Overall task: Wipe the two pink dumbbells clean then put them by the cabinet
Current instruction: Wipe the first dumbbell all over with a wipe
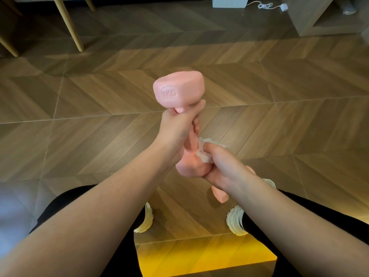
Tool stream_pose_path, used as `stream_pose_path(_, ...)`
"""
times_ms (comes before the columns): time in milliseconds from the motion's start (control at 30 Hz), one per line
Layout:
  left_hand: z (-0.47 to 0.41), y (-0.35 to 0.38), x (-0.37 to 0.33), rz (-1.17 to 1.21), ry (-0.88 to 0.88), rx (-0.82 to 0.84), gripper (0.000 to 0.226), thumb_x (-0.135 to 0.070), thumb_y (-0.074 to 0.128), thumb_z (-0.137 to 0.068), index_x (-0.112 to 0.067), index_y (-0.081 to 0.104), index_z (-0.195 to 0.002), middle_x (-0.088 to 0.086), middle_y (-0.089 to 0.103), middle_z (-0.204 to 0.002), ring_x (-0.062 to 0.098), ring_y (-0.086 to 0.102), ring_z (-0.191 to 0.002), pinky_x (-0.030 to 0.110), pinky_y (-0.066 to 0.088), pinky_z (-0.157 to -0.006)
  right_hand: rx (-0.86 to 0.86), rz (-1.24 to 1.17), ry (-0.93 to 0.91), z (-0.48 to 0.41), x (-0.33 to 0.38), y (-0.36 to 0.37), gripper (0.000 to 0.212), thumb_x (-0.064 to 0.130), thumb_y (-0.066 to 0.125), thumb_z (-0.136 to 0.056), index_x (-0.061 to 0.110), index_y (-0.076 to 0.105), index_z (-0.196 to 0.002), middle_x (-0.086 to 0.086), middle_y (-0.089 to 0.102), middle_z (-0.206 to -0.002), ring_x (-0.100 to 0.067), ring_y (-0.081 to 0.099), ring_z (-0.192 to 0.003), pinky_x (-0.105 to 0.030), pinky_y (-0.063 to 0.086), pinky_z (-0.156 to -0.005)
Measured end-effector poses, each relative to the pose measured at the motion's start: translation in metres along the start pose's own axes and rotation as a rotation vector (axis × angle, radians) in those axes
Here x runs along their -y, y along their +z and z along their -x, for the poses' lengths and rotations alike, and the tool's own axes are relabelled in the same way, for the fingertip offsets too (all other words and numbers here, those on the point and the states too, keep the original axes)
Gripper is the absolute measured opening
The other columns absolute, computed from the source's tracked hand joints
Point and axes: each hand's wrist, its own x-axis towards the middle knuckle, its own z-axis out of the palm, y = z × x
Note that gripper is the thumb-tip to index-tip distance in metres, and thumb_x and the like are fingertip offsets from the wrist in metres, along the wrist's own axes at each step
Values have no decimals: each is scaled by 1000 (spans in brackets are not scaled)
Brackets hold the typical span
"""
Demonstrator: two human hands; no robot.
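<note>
A pink dumbbell [178, 90] stands nearly upright in mid-air above the floor, its "1KG" head on top. My left hand [176, 129] grips its handle just under that head. My right hand [223, 166] pinches a crumpled white wipe [203, 150] against the dumbbell's lower head [190, 166]. The second pink dumbbell [220, 194] lies on the floor under my right wrist, mostly hidden by the arm.
Wooden chevron floor [279, 116] all around. A low wooden cabinet [323, 19] stands at the far right, with a white cable [267, 6] and a white box [229, 1] beside it. Wooden chair legs [69, 25] at the far left. My feet in pale slippers [235, 222] below.
</note>
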Motion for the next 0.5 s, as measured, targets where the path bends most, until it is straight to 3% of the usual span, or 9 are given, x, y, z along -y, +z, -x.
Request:
stream_pose_path(100,3,2,0,53,20,41,41,-11,68,-82,-25,51,-48,-4,36,-43,12,31,-38,22,29,-42,20,57,12,0,-1,2,17,14,51,-98,16,66,-91,-1,75,-74,-14,71,-70,-35,58,-74)
stream_pose_path(200,5,0,-3,71,3,123,37,-15,66,-76,-25,48,-45,-4,35,-42,13,31,-38,27,27,-46,91,113,112,3,3,-2,27,27,52,-99,13,69,-115,-11,76,-108,-29,71,-104,-51,52,-99)
stream_pose_path(233,4,-1,-3,67,7,118,35,-16,66,-76,-25,49,-47,-3,37,-44,13,33,-40,27,28,-47,101,114,123,4,4,-3,32,26,52,-98,11,66,-123,-15,73,-117,-32,68,-112,-54,50,-100)
stream_pose_path(367,2,-3,0,-43,64,30,23,-10,70,-86,-18,54,-71,-1,52,-60,16,50,-59,34,45,-63,49,-9,39,5,4,-4,31,13,50,-97,7,59,-126,-14,73,-103,-25,71,-86,-48,61,-73)
stream_pose_path(500,2,1,3,-7,-13,-15,21,-16,73,-87,-17,53,-79,-1,51,-64,16,50,-61,35,46,-64,-27,-47,-46,-4,5,-5,11,12,52,-98,12,61,-104,-6,76,-81,-17,73,-74,-41,61,-70)
